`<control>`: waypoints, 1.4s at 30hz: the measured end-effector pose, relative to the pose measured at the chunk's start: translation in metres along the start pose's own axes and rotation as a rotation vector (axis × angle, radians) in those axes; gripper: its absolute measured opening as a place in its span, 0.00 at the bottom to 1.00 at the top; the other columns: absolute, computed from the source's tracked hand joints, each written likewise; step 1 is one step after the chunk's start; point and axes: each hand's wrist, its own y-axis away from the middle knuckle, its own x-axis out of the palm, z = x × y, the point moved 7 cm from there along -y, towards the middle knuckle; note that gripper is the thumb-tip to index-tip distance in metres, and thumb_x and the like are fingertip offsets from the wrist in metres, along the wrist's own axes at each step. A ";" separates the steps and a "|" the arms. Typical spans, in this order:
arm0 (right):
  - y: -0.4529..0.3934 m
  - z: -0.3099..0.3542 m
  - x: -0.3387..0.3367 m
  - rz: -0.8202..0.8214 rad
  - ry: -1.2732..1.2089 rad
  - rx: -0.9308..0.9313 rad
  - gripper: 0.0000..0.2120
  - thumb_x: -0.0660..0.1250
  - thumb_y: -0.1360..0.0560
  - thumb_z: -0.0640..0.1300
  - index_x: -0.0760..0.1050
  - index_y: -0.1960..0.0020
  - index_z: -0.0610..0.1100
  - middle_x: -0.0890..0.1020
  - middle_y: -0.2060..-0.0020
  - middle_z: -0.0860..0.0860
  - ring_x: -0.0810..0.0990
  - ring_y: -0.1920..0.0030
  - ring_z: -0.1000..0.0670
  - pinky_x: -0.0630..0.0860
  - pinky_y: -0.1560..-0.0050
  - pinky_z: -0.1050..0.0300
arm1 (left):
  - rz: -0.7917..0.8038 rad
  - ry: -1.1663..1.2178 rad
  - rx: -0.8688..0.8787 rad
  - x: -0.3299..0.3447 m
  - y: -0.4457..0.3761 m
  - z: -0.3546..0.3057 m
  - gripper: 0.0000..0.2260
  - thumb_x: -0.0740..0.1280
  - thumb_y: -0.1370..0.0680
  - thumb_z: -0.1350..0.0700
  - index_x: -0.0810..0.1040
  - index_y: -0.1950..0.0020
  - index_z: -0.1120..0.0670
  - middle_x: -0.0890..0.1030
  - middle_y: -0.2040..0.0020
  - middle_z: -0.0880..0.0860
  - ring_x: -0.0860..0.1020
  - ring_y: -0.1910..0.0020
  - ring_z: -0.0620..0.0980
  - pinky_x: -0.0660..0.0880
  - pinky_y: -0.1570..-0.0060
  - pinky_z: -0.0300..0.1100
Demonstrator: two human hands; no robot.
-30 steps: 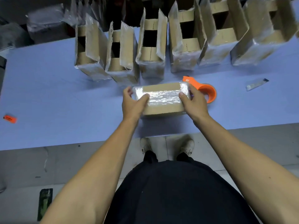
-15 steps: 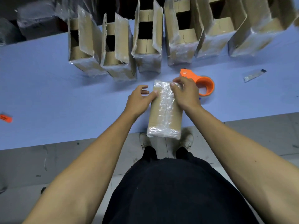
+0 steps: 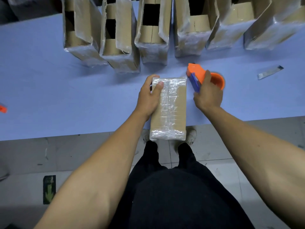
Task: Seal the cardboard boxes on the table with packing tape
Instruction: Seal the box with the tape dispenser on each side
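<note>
Now the closed cardboard box (image 3: 168, 108) lies lengthwise on the blue table (image 3: 66, 96), its near end jutting past the table's front edge, clear tape running along its top seam. Gripping the box's far left corner, the left hand (image 3: 148, 98) has its thumb curled over the top. Just right of the box, the right hand (image 3: 208, 95) clutches the orange tape dispenser (image 3: 200, 75). Beyond the box stands a row of open boxes (image 3: 153, 30); a blade (image 3: 269, 72) lies far right of it.
</note>
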 end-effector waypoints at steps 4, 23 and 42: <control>-0.005 0.009 -0.006 -0.015 -0.080 -0.115 0.35 0.63 0.28 0.29 0.60 0.24 0.42 0.78 0.49 0.37 0.77 0.50 0.34 0.70 0.62 0.48 | 0.010 0.002 -0.008 0.000 0.001 0.001 0.10 0.64 0.16 0.49 0.75 0.36 0.47 0.79 0.43 0.51 0.78 0.44 0.53 0.76 0.38 0.54; 0.018 0.078 -0.127 -0.242 -0.294 -0.533 0.24 0.76 0.31 0.49 0.73 0.40 0.42 0.75 0.51 0.52 0.73 0.54 0.50 0.67 0.56 0.58 | 0.054 0.338 -0.078 -0.005 -0.027 -0.107 0.13 0.65 0.18 0.44 0.81 0.54 0.51 0.84 0.58 0.50 0.82 0.57 0.48 0.77 0.53 0.44; 0.027 0.086 -0.113 -0.099 -0.052 -0.720 0.23 0.73 0.32 0.58 0.71 0.43 0.49 0.77 0.54 0.53 0.74 0.57 0.49 0.72 0.60 0.53 | -0.226 0.138 0.009 -0.037 -0.019 -0.080 0.09 0.67 0.20 0.62 0.81 0.60 0.55 0.81 0.65 0.51 0.79 0.66 0.46 0.81 0.58 0.45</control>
